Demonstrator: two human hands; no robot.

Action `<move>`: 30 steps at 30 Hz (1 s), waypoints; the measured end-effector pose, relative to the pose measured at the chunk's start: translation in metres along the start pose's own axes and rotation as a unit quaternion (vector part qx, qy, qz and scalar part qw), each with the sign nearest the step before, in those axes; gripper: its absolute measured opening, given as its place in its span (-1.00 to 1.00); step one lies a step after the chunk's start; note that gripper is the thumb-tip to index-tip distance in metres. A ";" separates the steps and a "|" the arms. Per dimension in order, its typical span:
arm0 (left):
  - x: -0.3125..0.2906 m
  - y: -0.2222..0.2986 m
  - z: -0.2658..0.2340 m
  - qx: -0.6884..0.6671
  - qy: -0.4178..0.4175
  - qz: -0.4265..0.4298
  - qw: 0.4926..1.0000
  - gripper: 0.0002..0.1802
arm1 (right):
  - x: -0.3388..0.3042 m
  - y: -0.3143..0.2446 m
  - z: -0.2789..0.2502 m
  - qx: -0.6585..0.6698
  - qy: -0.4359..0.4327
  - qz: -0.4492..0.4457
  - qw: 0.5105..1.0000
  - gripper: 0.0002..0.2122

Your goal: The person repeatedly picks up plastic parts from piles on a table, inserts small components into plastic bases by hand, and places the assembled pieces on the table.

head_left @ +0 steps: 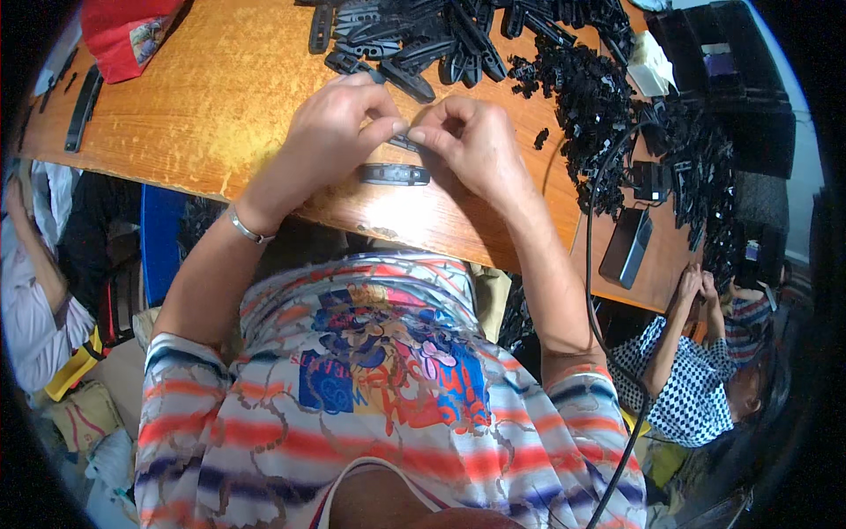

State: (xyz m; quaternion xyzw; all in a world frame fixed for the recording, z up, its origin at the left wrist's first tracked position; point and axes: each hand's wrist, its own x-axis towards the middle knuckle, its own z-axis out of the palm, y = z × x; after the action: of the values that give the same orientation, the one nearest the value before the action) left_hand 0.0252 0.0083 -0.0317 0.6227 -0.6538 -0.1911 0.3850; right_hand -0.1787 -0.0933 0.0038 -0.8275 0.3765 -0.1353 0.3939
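My left hand (pixel 339 123) and my right hand (pixel 480 150) come together over the wooden table, thumbs and forefingers pinched. Between their fingertips is a narrow black plastic part (pixel 404 140), mostly covered by the fingers. Just below it, on the tabletop, lies a long, dark plastic piece (pixel 394 175) with rounded ends, touched by neither hand. Beyond my fingers spreads a heap of similar black plastic pieces (pixel 441 40), the nearest ones close to my left knuckles.
The wooden table (pixel 220 88) carries a pile of tiny black parts (pixel 586 123) at right, with a dark box (pixel 627 248) nearby. A black cable (pixel 592 291) hangs beside my right arm. A red bag (pixel 132 40) lies far left. Co-workers sit on both sides.
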 end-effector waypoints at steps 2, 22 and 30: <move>0.000 0.006 -0.002 0.026 -0.022 -0.048 0.998 -0.78 | 0.004 0.001 0.001 -0.075 -0.011 0.037 0.996 -0.71; 0.006 -0.018 -0.027 0.254 0.129 0.043 0.958 -0.68 | -0.036 0.040 -0.045 -0.185 0.170 -0.020 0.968 -0.84; 0.001 0.014 0.008 0.083 0.080 0.098 0.988 -0.70 | -0.034 0.044 -0.039 -0.168 0.148 -0.033 0.974 -0.87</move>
State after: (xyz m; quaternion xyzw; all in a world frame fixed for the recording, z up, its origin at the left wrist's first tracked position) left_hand 0.0103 0.0079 -0.0260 0.5988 -0.6926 -0.0470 0.3994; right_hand -0.2449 -0.1079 -0.0020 -0.8645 0.4207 -0.2042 0.1844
